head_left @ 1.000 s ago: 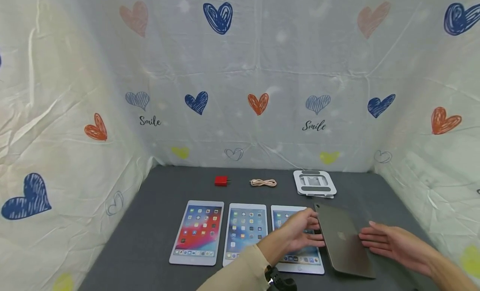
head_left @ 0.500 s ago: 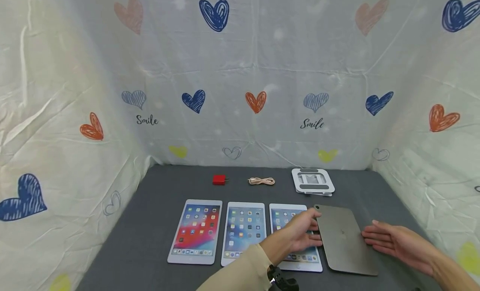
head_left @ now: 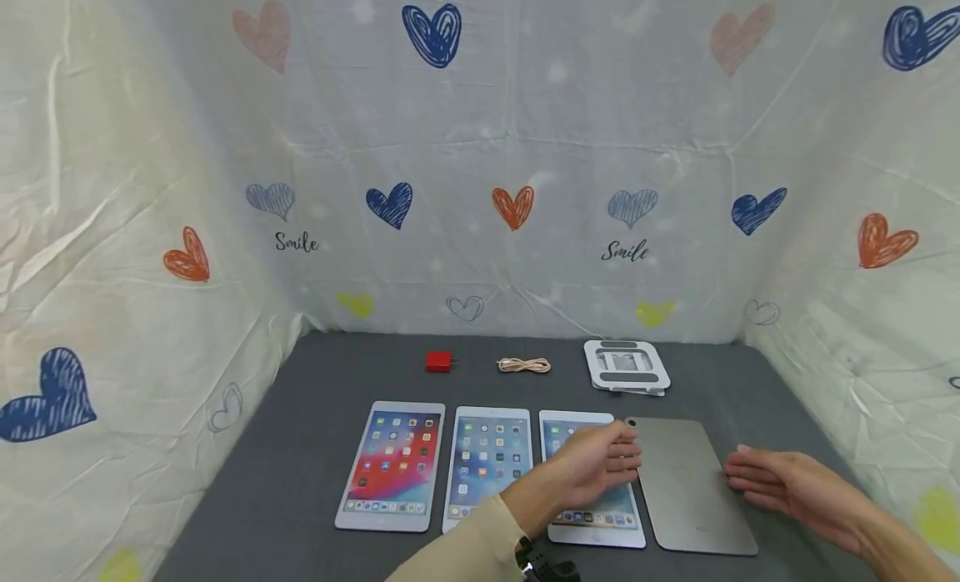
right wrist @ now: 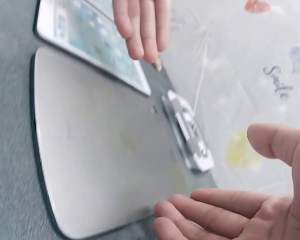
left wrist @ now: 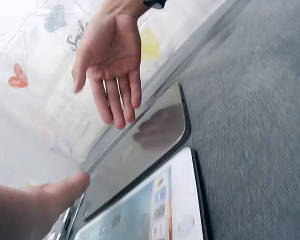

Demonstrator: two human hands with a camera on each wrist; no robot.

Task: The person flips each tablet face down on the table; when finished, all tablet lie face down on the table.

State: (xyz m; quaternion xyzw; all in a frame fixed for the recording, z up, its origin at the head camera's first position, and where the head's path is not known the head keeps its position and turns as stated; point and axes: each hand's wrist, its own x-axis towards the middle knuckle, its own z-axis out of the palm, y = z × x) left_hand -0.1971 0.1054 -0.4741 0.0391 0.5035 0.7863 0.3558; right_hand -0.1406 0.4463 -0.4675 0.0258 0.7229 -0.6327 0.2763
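A grey tablet (head_left: 697,494) lies back side up on the dark cloth, its camera at the far left corner. My left hand (head_left: 596,465) is at its left edge, fingers straight, overlapping a white tablet (head_left: 558,436) in the head view. Beside the right edge is my right hand (head_left: 787,489), palm turned inward and fingers extended. In the right wrist view the right fingertips come right up to the rim of the grey tablet (right wrist: 105,145). From the left wrist, the right palm shows above the tablet's shiny back (left wrist: 150,140), which mirrors it.
Two more white tablets, one with a red-and-blue screen (head_left: 393,465) and one with a pale blue screen (head_left: 491,453), lie in a row to the left. Behind them are a red charger plug (head_left: 438,362), a coiled cable (head_left: 523,365) and a folded white stand (head_left: 628,365). Heart-printed curtains surround the table.
The grey tablet's left edge has come down, from tilted to flat on the cloth. My left hand has let go of that edge; the right hand has barely moved.
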